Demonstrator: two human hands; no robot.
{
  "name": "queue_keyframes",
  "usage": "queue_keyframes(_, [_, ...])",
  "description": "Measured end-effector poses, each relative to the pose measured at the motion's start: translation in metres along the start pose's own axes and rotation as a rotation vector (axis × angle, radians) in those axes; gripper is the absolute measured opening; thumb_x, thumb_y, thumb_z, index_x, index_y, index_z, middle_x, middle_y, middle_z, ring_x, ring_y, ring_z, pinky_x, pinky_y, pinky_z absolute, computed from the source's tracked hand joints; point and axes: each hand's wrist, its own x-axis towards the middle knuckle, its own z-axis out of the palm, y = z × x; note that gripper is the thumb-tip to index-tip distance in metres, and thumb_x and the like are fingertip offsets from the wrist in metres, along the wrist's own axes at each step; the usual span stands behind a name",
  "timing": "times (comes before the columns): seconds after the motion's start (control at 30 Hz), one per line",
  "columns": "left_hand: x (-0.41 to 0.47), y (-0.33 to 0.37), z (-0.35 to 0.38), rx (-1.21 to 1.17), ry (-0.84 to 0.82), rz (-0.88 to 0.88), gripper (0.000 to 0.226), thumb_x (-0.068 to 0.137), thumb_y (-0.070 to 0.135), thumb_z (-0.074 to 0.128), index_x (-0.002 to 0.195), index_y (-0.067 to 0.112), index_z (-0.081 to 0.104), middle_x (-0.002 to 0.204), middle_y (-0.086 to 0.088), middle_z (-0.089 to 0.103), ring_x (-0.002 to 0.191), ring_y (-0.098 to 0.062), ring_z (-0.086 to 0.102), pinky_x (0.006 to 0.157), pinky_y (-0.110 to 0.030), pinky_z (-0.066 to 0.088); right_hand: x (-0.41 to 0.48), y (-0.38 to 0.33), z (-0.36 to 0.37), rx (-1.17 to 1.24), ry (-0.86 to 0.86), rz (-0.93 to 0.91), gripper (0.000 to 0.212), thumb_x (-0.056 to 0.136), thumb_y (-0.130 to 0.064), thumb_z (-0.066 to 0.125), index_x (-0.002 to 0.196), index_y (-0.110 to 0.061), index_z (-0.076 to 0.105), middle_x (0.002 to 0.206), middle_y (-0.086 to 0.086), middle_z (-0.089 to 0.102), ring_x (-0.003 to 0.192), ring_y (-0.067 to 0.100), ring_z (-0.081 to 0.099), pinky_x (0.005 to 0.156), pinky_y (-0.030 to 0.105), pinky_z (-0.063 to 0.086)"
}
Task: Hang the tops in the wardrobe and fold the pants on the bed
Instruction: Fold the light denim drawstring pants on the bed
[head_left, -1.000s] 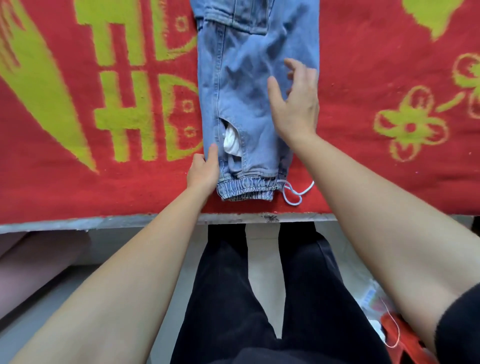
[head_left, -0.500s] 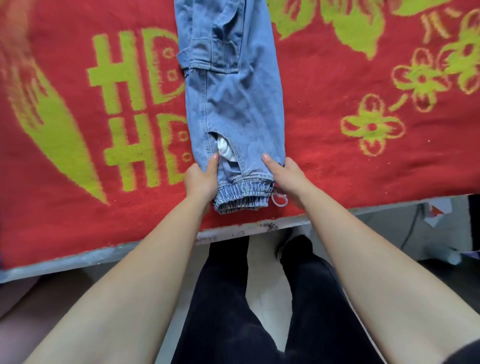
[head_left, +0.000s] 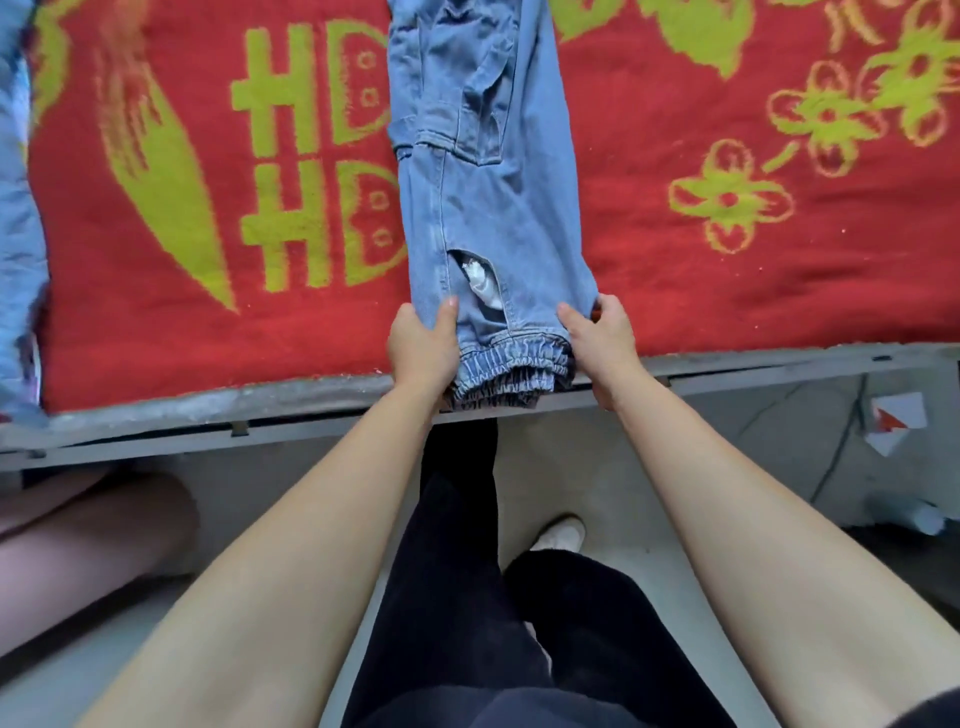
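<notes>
**q:** so where are the pants sitting, and what's crowding them?

**a:** The light-blue denim jogger pants (head_left: 488, 208) lie lengthwise on the red blanket with yellow-green flowers and letters (head_left: 675, 291) that covers the bed (head_left: 208, 410). Their elastic cuffs poke just over the grey bed edge. The left grip (head_left: 423, 348) clamps the left side just above the cuff, thumb on top. The right grip (head_left: 602, 343) clamps the right side the same way. The only other thing on the blanket is a pale-blue cloth (head_left: 15, 234) at the far left, well apart from the pants.

**q:** ok, headcount?

**a:** One pair of pants, with one ripped hole showing white lining (head_left: 480, 280), just beside the left thumb. Two grips, both holding denim. One extra blue cloth. On the floor there's one white shoe (head_left: 558, 535), one white-and-red paper scrap (head_left: 896, 421) and one dark cable (head_left: 841, 441). There's also a pink rounded thing (head_left: 78, 545) lower left, can't tell what it is. The person's black trousers (head_left: 467, 519) stand between the arms.
</notes>
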Motion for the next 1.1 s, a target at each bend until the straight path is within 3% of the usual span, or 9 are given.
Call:
queue_keyframes(0.1, [-0.031,-0.057,0.021,0.189,-0.126,-0.110,0.045,0.094,0.040,0.060,0.116,0.000,0.058,0.117,-0.015,0.063,0.111,-0.034,0.058,0.088,-0.036,0.043,-0.013,0.061,-0.011,-0.105,-0.083,0.122,0.035,0.090,-0.034,0.064,0.116,-0.012,0.056,0.111,0.004,0.064,0.102,0.025,0.062,0.088,0.039,0.051])
queue_keyframes(0.2, [-0.046,-0.085,0.033,0.268,-0.198,-0.223,0.048,0.093,0.037,0.061,0.122,0.000,0.057,0.124,-0.017,0.061,0.116,-0.036,0.056,0.093,-0.037,0.044,-0.002,0.118,-0.017,-0.134,-0.150,0.235,0.060,0.061,-0.059,0.064,0.109,-0.023,0.062,0.106,0.003,0.070,0.100,0.030,0.068,0.089,0.054,0.055])
queue_keyframes(0.3, [-0.039,-0.088,0.033,0.307,-0.302,-0.292,0.046,0.083,0.028,0.067,0.119,0.003,0.056,0.120,-0.016,0.063,0.109,-0.036,0.061,0.092,-0.041,0.051,0.020,0.146,-0.023,-0.137,-0.190,0.246,0.070,0.046,-0.062,0.066,0.107,-0.028,0.061,0.108,0.001,0.072,0.094,0.024,0.069,0.087,0.045,0.055])
queue_keyframes(0.37, [-0.025,-0.084,0.029,0.277,-0.323,-0.323,0.047,0.070,0.029,0.064,0.112,0.008,0.056,0.113,-0.014,0.067,0.099,-0.033,0.067,0.084,-0.046,0.057,0.003,0.101,-0.027,-0.201,-0.189,0.228,0.077,0.057,-0.055,0.071,0.126,-0.023,0.055,0.116,-0.001,0.067,0.101,0.023,0.065,0.092,0.043,0.052])
queue_keyframes(0.47, [-0.003,-0.043,0.017,0.351,-0.270,-0.223,0.043,0.082,0.026,0.060,0.120,0.010,0.051,0.116,-0.008,0.063,0.105,-0.031,0.061,0.087,-0.036,0.051,0.013,0.054,-0.033,-0.292,-0.108,0.147,0.056,0.086,-0.034,0.067,0.136,-0.018,0.048,0.114,0.000,0.061,0.114,0.023,0.058,0.103,0.038,0.044])
queue_keyframes(0.77, [0.149,0.085,0.020,0.413,-0.188,0.175,0.053,0.093,0.033,0.055,0.140,0.011,0.043,0.136,-0.012,0.053,0.121,-0.030,0.053,0.100,-0.041,0.043,0.151,-0.102,0.008,-0.210,-0.031,-0.106,0.052,0.084,-0.034,0.062,0.133,-0.018,0.054,0.090,-0.013,0.057,0.094,0.022,0.062,0.096,0.051,0.051])
queue_keyframes(0.83, [0.189,0.112,0.026,0.393,-0.178,0.225,0.053,0.094,0.034,0.054,0.140,0.010,0.043,0.136,-0.011,0.053,0.120,-0.028,0.054,0.100,-0.042,0.043,0.189,-0.140,0.023,-0.166,-0.036,-0.115,0.052,0.084,-0.034,0.061,0.133,-0.018,0.054,0.097,-0.011,0.058,0.102,0.023,0.064,0.097,0.050,0.052])
queue_keyframes(0.97, [0.266,0.157,0.042,0.357,-0.168,0.280,0.055,0.094,0.040,0.055,0.138,0.010,0.044,0.129,-0.009,0.056,0.117,-0.028,0.055,0.099,-0.040,0.043,0.263,-0.205,0.058,-0.010,-0.035,-0.115,0.046,0.092,-0.021,0.058,0.136,-0.013,0.051,0.115,0.002,0.059,0.081,0.017,0.060,0.085,0.039,0.058])
queue_keyframes(1.1, [0.326,0.186,0.060,0.374,-0.163,0.346,0.062,0.087,0.054,0.061,0.134,0.015,0.049,0.123,-0.004,0.062,0.115,-0.024,0.057,0.095,-0.036,0.043,0.327,-0.257,0.091,0.109,0.039,-0.090,0.011,0.090,-0.013,0.058,0.085,-0.021,0.054,0.069,-0.002,0.051,0.060,0.016,0.048,0.060,0.033,0.050])
